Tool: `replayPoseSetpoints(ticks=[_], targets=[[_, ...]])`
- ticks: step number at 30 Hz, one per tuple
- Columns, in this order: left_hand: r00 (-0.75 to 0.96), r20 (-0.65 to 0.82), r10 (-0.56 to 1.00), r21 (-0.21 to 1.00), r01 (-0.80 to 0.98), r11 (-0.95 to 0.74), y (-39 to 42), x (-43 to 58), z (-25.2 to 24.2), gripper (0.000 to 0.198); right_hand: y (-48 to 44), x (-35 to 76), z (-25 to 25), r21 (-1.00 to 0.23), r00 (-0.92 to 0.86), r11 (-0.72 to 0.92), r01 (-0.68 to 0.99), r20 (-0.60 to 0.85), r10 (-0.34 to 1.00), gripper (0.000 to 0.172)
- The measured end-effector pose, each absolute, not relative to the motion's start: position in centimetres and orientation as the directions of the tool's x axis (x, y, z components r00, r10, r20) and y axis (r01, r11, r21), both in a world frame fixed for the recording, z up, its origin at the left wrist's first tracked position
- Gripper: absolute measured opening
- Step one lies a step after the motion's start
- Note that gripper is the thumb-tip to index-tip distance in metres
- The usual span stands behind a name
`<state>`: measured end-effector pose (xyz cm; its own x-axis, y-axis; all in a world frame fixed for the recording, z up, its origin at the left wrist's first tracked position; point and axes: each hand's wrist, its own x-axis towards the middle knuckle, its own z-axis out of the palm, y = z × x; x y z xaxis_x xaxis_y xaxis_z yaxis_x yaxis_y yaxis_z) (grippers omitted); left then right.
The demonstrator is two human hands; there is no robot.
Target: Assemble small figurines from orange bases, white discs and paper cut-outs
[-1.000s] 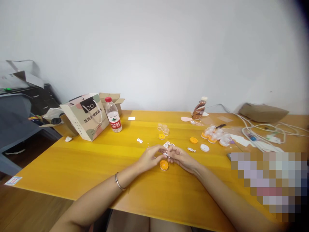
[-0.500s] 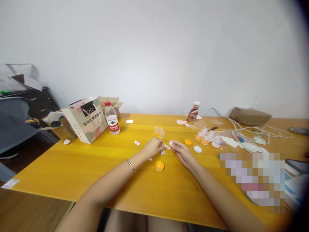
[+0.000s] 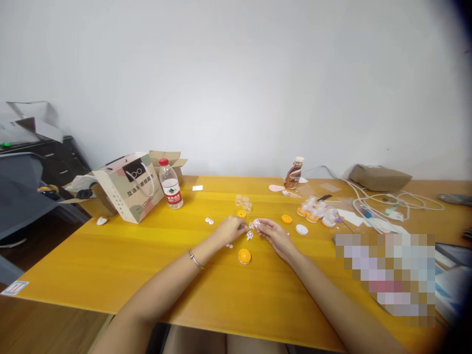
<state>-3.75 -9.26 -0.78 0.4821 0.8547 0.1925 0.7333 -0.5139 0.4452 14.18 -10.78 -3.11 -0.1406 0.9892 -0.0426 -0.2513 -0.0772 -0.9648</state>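
Observation:
My right hand [image 3: 277, 237] pinches a small white piece with cut-out holes [image 3: 257, 223] between thumb and fingertips. Facing it, my left hand [image 3: 231, 229] has its fingers drawn together; whether they hold anything is hidden. More white cut-out pieces [image 3: 250, 236] lie on the table between my hands. Just beyond my left fingers is an orange disc [image 3: 241, 214], and clear rings [image 3: 244, 203] stand behind it. Closer to me sits a round orange part with a pale rim [image 3: 244, 256]. Small white bits [image 3: 229, 246] rest beside my left wrist.
On the left stand a paper bag [image 3: 132, 189] and a water bottle [image 3: 171, 187]. A brown drink bottle [image 3: 294, 173] is at the back. To the right are an orange disc [image 3: 286, 219], a white disc [image 3: 301, 229], clear-and-orange assemblies [image 3: 319, 211] and tangled cables [image 3: 372, 196].
My right hand has lowered slightly and moved left with the white piece. My left hand has drawn back a little to the left, baring more of the orange disc behind it.

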Motion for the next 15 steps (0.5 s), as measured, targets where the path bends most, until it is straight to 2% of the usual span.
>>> replayPoseSetpoints(ticks=[5,9,15], targets=[[0.493,0.246,0.834,0.531,0.651,-0.542,-9.4,-4.3,-1.4,0.016,-10.9,13.8,-2.9,-0.957,-0.135,-0.099,-0.271,-0.064,0.989,0.031],[0.426,0.302,0.852,0.631,0.581,-0.514,-9.4,-5.2,-2.2,0.024,-11.2,13.1,-2.4,-0.951,-0.148,-0.118,-0.287,-0.078,0.986,0.025],[0.333,0.326,0.885,0.788,0.421,-0.448,-10.6,-7.3,-2.8,0.025,-11.5,10.3,-1.7,-0.946,-0.178,-0.178,-0.272,-0.133,0.975,0.021]])
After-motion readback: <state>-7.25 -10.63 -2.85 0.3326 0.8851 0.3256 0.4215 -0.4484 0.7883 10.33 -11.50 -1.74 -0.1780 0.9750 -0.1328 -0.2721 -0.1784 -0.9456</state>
